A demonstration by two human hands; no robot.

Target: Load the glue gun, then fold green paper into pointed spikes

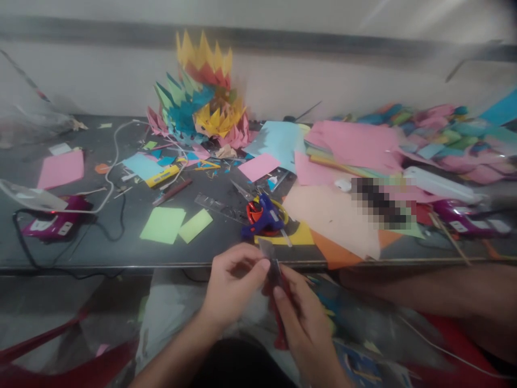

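Note:
Just in front of the table's front edge, my left hand (238, 283) pinches near the blade end of a red-handled utility knife (276, 274). My right hand (301, 307) is wrapped round the knife's red handle, which points down toward my lap. The grey blade points up and away from me. Beyond the hands lie a blue glue gun (269, 215) and scissors (255, 209) with red-orange handles, on a strip of yellow paper (302, 235). Two light green paper pieces (163, 225) rest on the dark table (121, 249) to the left.
Folded paper models (202, 108) stand at the back. Pink sheets (359, 143) and a beige sheet (335, 215) lie right of centre. Purple power strips (60, 218) with cables sit at both sides. Another person's arm (436, 296) reaches in at the right.

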